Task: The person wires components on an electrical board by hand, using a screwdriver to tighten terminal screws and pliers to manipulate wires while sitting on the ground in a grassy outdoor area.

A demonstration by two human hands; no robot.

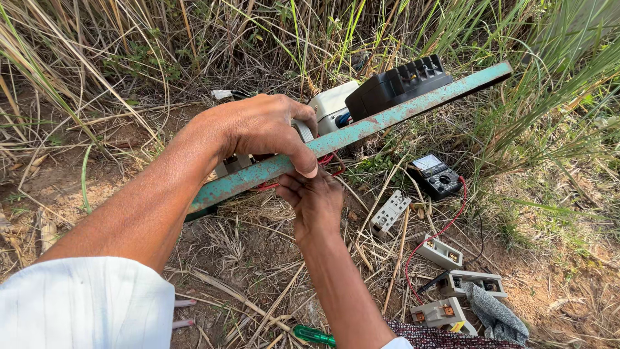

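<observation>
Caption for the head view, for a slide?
Left hand grips green board edge, right hand beneath; multimeter on ground.

The board (361, 129) under the left hand's (265, 132) fingers is showing flaking teal-green paint with rusty brown patches along its edge. Just beyond that hand a cream-white box (332, 103) and a matt black block (397, 84) are sitting on the board. Red wire (326, 161) is showing between the two hands, just above the right hand (316, 203). To the right of the right hand, a black meter (436, 174) with a pale dial is trailing a red lead (433, 239) over dry straw-yellow grass. Grey-white fuse holders (439, 252) with brassy orange contacts are lying further right, beside a grey cloth (494, 313). Near the right forearm a translucent green screwdriver handle (313, 335) is glinting. The left sleeve (84, 304) is showing white with faint stripes.
</observation>
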